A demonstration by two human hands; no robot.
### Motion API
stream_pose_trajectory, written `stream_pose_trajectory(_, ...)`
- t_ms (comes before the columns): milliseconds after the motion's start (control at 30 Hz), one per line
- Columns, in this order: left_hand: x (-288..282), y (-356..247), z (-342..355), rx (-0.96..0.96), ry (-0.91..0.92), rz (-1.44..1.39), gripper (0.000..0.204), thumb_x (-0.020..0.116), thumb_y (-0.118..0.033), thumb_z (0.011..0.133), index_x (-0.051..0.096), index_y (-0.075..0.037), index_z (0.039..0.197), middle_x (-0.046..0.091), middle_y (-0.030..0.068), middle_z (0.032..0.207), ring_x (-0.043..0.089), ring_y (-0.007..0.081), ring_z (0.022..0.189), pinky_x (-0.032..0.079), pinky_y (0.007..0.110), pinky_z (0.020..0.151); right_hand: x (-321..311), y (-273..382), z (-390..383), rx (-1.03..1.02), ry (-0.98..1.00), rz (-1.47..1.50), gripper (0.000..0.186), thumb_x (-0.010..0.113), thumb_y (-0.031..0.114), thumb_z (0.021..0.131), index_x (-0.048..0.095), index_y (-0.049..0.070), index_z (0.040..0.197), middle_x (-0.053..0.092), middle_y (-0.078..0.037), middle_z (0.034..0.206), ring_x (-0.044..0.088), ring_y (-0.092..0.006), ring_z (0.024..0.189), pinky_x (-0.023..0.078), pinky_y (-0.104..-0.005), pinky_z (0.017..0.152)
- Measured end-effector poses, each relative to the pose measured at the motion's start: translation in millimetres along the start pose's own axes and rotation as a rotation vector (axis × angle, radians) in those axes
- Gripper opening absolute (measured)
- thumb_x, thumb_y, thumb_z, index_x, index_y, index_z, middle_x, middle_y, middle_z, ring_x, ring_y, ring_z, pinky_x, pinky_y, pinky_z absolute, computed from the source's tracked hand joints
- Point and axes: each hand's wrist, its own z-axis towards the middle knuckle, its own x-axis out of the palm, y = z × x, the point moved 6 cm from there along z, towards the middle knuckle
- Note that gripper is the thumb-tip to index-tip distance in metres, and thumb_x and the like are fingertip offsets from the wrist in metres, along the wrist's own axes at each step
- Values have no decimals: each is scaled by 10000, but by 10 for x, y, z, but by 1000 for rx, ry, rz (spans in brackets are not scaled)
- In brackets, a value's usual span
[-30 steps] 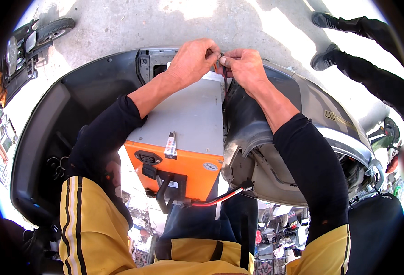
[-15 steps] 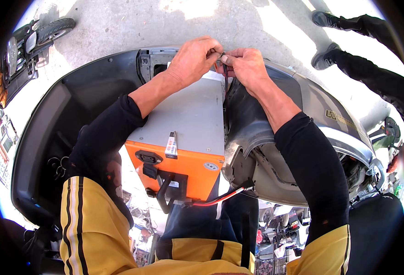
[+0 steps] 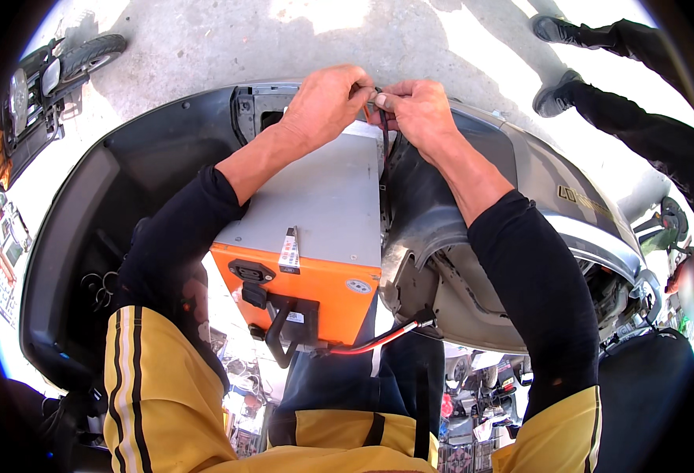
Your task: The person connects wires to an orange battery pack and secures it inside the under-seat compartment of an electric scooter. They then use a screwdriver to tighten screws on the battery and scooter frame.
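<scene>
Beyond the far end of an orange and grey battery pack (image 3: pixel 309 193), my two hands meet fingertip to fingertip. A thin black cable (image 3: pixel 385 140) runs up along the pack's right side into their fingers. My left hand (image 3: pixel 325 104) is closed in a pinch at the cable's end, and the back of the hand hides part of its grip. My right hand (image 3: pixel 424 112) pinches the same cable between thumb and fingers. A bit of orange shows just below the fingertips. The pack's near orange face carries a black socket (image 3: pixel 252 271) and a black handle (image 3: pixel 279 331).
Dark scooter bodywork (image 3: pixel 150 158) curves around the pack on the left, with a grey-brown body panel (image 3: pixel 552 169) on the right. A red and black cable (image 3: pixel 382 339) sticks out near my legs. Another person's legs (image 3: pixel 623 118) stand at right. A parked two-wheeler (image 3: pixel 55 87) is at far left.
Both hands keep their pinch on the cable, with only small finger movement. The hands and the battery pack sit slightly further left in the picture.
</scene>
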Motion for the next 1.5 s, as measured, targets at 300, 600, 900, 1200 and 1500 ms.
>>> stream_pose_trajectory(300, 6, -139, 6, 313, -70, 140, 64, 653, -25, 903, 611, -16, 951, 627, 122, 906, 625, 329, 787, 509, 405, 698, -5, -8, 2, 4, 11, 43, 155, 705, 88, 900, 743, -61, 885, 725, -93, 724, 671, -138, 666, 563, -296, 655)
stream_pose_trajectory(600, -16, -22, 8, -3, 6, 11, 77, 658, -69, 913, 653, -8, 961, 693, 141, 929, 666, 294, 781, 539, 388, 722, -10, 28, -31, 14, -25, -34, 162, 723, 107, 898, 748, -53, 904, 739, -86, 737, 681, -130, 676, 560, -295, 653)
stream_pose_trajectory(900, -15, -72, 2, 73, -29, 113, 77, 647, -75, 927, 649, -2, 950, 689, 151, 926, 668, 298, 779, 531, 392, 716, -6, 4, -12, -6, -17, -49, 173, 727, 116, 899, 745, -54, 928, 742, -86, 736, 681, -130, 672, 554, -295, 648)
stream_pose_trajectory(1200, 14, -92, 45, 170, 10, 108, 56, 656, -55, 919, 628, -23, 956, 667, 125, 914, 631, 266, 746, 519, 371, 696, -17, -58, 41, 17, 0, 21, 164, 741, 114, 887, 746, -47, 920, 739, -88, 739, 679, -133, 670, 552, -299, 645)
stream_pose_trajectory(1500, 52, 208, 18, -224, 76, -229, 224, 685, -144, 954, 690, 39, 1085, 732, 100, 924, 663, 132, 818, 545, 294, 744, -42, -29, -2, -8, -103, -67, 184, 768, 134, 853, 749, -34, 924, 747, -90, 758, 682, -146, 685, 552, -309, 659)
